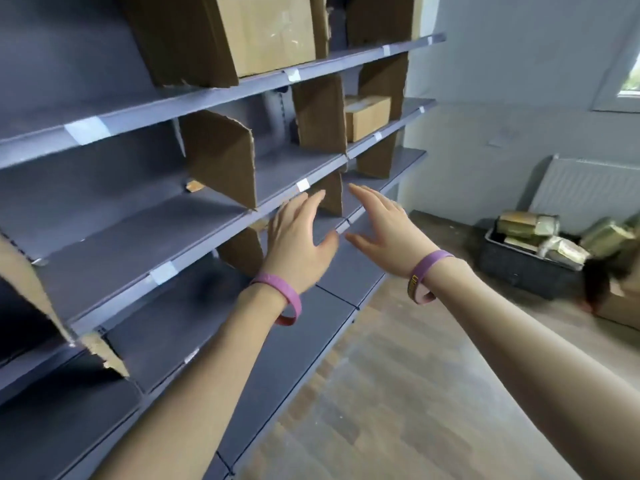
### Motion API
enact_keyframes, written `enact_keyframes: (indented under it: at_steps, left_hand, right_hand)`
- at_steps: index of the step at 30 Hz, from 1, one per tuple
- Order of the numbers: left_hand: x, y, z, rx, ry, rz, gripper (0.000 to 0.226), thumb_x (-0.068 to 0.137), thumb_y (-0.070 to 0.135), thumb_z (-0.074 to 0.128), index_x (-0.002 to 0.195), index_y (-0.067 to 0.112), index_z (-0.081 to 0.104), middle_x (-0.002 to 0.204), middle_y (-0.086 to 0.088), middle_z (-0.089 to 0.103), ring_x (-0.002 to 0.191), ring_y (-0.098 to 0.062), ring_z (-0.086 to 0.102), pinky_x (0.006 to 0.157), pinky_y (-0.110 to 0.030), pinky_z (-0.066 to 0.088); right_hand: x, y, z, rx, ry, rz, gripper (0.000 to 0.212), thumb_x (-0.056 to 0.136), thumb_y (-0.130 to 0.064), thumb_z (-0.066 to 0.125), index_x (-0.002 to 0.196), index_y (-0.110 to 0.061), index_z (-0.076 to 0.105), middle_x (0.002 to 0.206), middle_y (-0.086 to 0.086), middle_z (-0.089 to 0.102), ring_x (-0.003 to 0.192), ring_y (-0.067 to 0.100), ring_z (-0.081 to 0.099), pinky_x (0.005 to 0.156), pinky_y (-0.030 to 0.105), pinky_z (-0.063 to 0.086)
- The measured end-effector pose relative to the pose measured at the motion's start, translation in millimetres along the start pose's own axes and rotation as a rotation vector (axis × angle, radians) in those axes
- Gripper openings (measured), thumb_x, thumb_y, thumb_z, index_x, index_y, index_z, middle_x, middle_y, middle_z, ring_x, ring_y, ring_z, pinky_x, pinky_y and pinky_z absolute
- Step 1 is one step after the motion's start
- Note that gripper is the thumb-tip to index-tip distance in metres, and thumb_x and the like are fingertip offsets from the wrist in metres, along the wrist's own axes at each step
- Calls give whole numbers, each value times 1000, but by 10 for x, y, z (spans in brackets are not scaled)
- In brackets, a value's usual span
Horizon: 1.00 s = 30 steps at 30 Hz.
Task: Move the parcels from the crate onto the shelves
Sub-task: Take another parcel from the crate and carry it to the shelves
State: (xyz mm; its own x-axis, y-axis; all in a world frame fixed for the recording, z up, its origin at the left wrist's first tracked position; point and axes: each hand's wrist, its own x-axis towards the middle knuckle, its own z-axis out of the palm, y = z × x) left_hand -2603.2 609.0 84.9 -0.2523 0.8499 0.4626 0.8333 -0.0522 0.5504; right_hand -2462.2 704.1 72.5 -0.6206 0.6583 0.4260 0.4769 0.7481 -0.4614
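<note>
Hovering before the front edge of the shelves, left hand and right hand show straight, empty fingers; parcels lie heaped in the crate on the floor, well apart.

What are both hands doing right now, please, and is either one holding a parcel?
Left hand: open, fingers straight, holding nothing.
Right hand: open, fingers straight, holding nothing.
</note>
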Motion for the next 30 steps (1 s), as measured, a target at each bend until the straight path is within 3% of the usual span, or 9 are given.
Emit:
enact_keyframes:
  at_steps: [4,16,22,30]
  left_hand:
    - [376,343,664,-33,-120,66,59,89,22,58,143,22,35,147,0,34,142,-20,21,115,-43,20]
    - [1847,585,2421,-185,-378,180,58,89,23,58,143,20,37,150,-6,30,142,-22,19,115,-39,18]
    - [2654,612,3124,-220,-459,193,60,88,27,58,144,25,35,151,-4,28,143,-22,15,116,-38,14]
    - [3162,664,3958,-190,-688,180,61,89,31,53,145,33,28,155,2,20,144,-18,5,118,-42,10]
  right_hand:
    - [-170,709,-315,-43,52,172,72,90,-28,61,150,-20,22,154,5,28,143,27,23,117,41,22]
    - [158,2461,-800,-186,144,462,71,90,-24,61,150,-17,22,156,7,24,144,19,17,114,23,8]
    - [518,3206,-947,-205,178,611,72,90,-28,60,150,-21,21,157,5,22,146,19,13,117,29,11]
    - [675,4037,-1071,-180,194,775,73,90,-26,61,151,-19,21,158,6,20,147,21,10,119,36,12]
